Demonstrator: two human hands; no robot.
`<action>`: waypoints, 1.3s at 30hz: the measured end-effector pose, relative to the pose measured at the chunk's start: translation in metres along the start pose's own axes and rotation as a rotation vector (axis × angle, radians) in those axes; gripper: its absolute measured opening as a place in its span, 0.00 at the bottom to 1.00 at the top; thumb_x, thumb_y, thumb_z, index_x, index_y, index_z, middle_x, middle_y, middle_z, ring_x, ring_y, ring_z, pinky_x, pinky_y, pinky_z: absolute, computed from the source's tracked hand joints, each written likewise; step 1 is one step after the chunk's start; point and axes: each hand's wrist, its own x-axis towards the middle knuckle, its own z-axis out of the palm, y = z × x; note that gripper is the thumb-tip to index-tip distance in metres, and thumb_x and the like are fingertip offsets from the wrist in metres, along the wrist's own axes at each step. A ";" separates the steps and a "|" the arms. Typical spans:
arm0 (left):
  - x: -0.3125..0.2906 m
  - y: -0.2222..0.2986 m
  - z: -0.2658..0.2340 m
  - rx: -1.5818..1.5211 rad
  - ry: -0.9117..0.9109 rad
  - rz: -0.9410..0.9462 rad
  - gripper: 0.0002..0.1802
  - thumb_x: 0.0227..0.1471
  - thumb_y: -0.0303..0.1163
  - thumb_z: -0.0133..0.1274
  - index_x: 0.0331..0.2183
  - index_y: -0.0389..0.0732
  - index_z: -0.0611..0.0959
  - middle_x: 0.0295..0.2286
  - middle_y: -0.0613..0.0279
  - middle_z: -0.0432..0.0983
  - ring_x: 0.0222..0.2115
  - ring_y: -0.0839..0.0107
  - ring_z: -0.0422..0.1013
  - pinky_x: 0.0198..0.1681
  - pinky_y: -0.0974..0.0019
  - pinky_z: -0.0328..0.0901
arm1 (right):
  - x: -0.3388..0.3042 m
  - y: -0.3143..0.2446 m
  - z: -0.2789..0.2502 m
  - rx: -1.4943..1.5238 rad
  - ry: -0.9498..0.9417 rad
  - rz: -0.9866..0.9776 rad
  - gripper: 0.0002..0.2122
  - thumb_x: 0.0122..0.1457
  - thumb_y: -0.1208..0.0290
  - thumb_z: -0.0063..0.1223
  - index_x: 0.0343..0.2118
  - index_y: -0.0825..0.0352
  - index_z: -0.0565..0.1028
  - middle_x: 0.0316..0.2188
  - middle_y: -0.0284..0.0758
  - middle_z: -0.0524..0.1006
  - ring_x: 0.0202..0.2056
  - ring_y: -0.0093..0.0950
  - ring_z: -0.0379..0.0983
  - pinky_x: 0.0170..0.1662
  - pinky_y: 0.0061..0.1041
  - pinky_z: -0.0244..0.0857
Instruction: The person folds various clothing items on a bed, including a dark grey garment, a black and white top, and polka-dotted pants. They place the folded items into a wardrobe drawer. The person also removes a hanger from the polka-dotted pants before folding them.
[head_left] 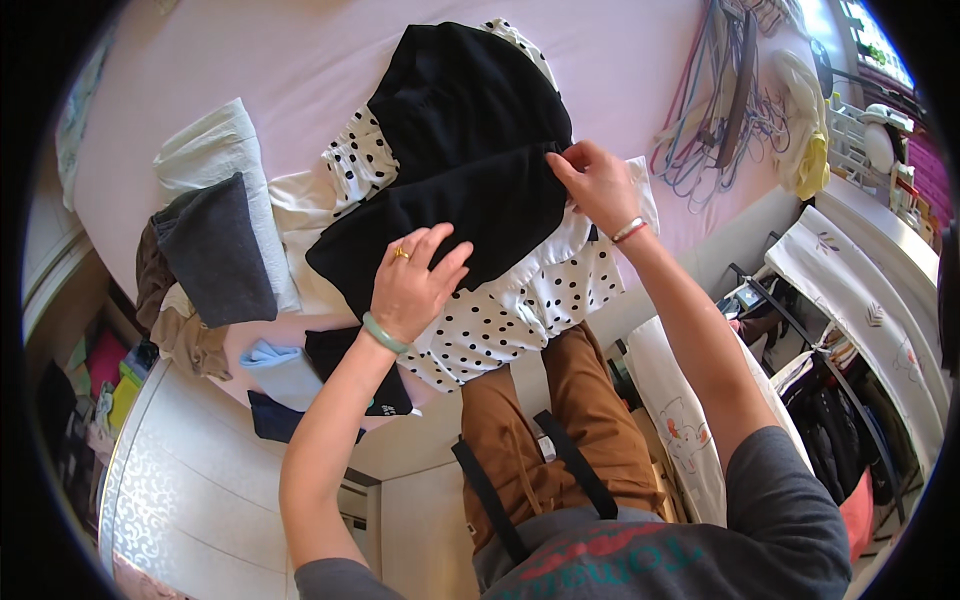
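Note:
A black garment (450,110), partly folded over itself, lies on the bed in front of me. Beneath it spreads a white garment with black polka dots (500,325), its gathered edge showing at the left and its lower part hanging over the bed's near edge. My left hand (415,285) rests on the near part of the black cloth, fingers spread and slightly bent. At the right edge of the fold, my right hand (595,180) pinches the black fabric between thumb and fingers.
To the left are stacked a dark grey folded cloth (222,250), a white folded cloth (215,150) and brown cloths (185,330). A light blue folded cloth (280,372) sits nearer. Tangled hangers (715,110) lie at the far right, beside a clothes rack (850,380).

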 end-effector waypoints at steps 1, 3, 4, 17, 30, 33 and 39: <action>0.003 -0.002 0.003 0.029 -0.032 -0.038 0.19 0.46 0.32 0.60 0.43 0.48 0.79 0.44 0.60 0.70 0.43 0.62 0.68 0.45 0.60 0.63 | 0.009 0.012 0.002 -0.076 0.050 -0.078 0.17 0.57 0.59 0.55 0.37 0.71 0.76 0.27 0.41 0.80 0.25 0.32 0.78 0.29 0.29 0.72; 0.003 -0.010 0.010 0.060 -0.098 -0.116 0.21 0.46 0.30 0.60 0.46 0.47 0.79 0.46 0.58 0.69 0.44 0.60 0.67 0.45 0.59 0.64 | 0.023 0.026 0.004 -0.128 0.132 -0.140 0.11 0.55 0.66 0.56 0.37 0.68 0.76 0.26 0.42 0.79 0.25 0.38 0.76 0.35 0.33 0.70; -0.004 -0.017 0.010 0.031 -0.116 -0.156 0.19 0.45 0.29 0.60 0.43 0.46 0.80 0.45 0.59 0.69 0.43 0.59 0.68 0.45 0.60 0.65 | 0.026 0.030 0.003 -0.114 0.151 -0.163 0.10 0.55 0.67 0.55 0.36 0.68 0.76 0.26 0.42 0.79 0.24 0.37 0.76 0.34 0.32 0.70; 0.140 -0.119 -0.001 -0.221 0.248 -0.729 0.41 0.42 0.48 0.66 0.52 0.34 0.72 0.44 0.51 0.76 0.43 0.57 0.72 0.48 0.61 0.66 | 0.029 0.003 0.005 0.228 0.074 -0.363 0.12 0.57 0.70 0.58 0.41 0.69 0.75 0.36 0.35 0.79 0.32 0.24 0.76 0.34 0.23 0.71; 0.115 -0.064 -0.037 -0.411 0.433 -0.313 0.06 0.54 0.27 0.55 0.36 0.38 0.78 0.39 0.59 0.79 0.32 0.67 0.73 0.39 0.69 0.67 | 0.065 0.007 -0.018 0.023 0.123 -0.418 0.06 0.51 0.77 0.57 0.33 0.68 0.78 0.27 0.37 0.79 0.27 0.29 0.74 0.35 0.28 0.69; 0.081 -0.037 -0.043 -0.203 0.271 0.097 0.06 0.51 0.22 0.52 0.34 0.40 0.76 0.43 0.59 0.77 0.37 0.65 0.73 0.42 0.66 0.66 | 0.064 0.038 -0.019 0.101 0.158 -0.432 0.05 0.51 0.80 0.53 0.31 0.68 0.77 0.26 0.38 0.79 0.28 0.30 0.75 0.35 0.27 0.69; 0.012 -0.018 -0.014 0.029 -0.231 0.278 0.09 0.44 0.26 0.52 0.32 0.43 0.80 0.45 0.62 0.74 0.40 0.66 0.71 0.51 0.61 0.60 | 0.051 0.063 -0.028 -0.043 0.127 -0.517 0.05 0.52 0.78 0.53 0.32 0.65 0.78 0.29 0.37 0.79 0.32 0.32 0.75 0.39 0.29 0.69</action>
